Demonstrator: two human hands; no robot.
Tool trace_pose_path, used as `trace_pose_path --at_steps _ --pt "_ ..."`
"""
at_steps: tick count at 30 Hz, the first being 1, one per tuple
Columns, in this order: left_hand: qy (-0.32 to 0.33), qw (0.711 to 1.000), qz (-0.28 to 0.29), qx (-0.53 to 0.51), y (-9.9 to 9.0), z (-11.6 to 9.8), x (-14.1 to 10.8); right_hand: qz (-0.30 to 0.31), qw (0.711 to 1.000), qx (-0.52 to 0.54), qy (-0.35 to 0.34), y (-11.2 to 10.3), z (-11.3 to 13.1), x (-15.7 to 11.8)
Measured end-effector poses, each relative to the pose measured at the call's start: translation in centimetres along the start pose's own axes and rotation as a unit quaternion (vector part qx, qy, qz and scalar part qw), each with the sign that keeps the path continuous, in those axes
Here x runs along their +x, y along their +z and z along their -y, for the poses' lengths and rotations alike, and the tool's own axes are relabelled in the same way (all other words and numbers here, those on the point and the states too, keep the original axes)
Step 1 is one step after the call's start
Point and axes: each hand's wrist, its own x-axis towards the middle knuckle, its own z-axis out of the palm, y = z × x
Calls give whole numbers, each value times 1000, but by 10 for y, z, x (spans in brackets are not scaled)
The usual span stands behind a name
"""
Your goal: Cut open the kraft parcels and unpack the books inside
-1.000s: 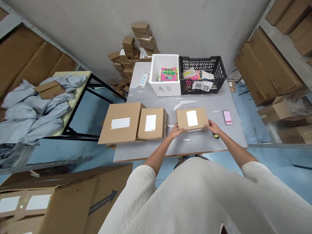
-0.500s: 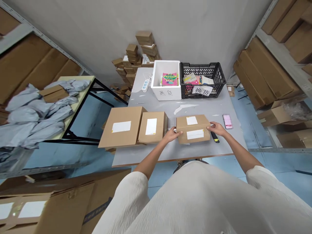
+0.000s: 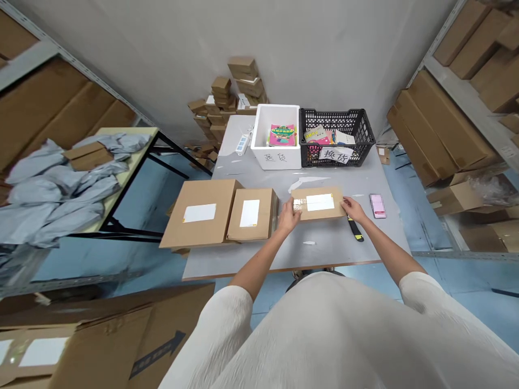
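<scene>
A small cardboard box [image 3: 320,213] with a white label lies on the grey table [image 3: 243,262] in front of me. My left hand [image 3: 288,217] grips its left end, fingers on the top and side. At the right end, my right hand [image 3: 352,208] holds the box's corner between thumb and fingers. Close by that hand lies a black and yellow utility knife [image 3: 356,230]. Left of my left hand stand a medium cardboard box [image 3: 259,227] and a larger cardboard box [image 3: 203,229], each bearing a white label.
Behind are a white bin [image 3: 264,159] and a black crate [image 3: 314,161], both with booklets inside. A phone [image 3: 378,206] lies at the right, a power strip [image 3: 242,144] at the back left. Grey parcels [image 3: 68,189] cover a side table; cartons [image 3: 438,129] fill the right shelf.
The box has been tipped over, away from me, so one labelled face now points up where two labelled faces showed before. Both hands stayed at its ends.
</scene>
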Motion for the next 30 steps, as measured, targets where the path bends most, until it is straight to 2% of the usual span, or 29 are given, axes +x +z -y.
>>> trace_pose_path --at_steps 2,5,9,14,20,24,26,28,30 --pt "20 1000 -7 -2 5 5 3 -12 999 -16 26 1 -14 -1" --pt "32 999 -18 -18 11 12 11 -23 990 -96 104 3 -40 -7" --pt "29 999 -15 -26 13 19 18 26 959 -207 189 9 -74 -20" --pt "29 999 -21 -39 15 26 17 67 928 -296 216 21 -99 -33" --pt "26 999 -25 -35 18 31 16 76 918 -324 216 32 -110 -43" --pt "26 999 -22 -37 18 31 18 73 928 -293 220 27 -111 -46" --pt "25 998 -23 -51 18 31 18 44 940 -255 224 18 -106 -44" --pt "26 997 -28 -69 18 30 19 -12 953 -212 215 3 -96 -36" --pt "27 995 -34 -86 20 30 20 -68 968 -170 173 -16 -80 -25"
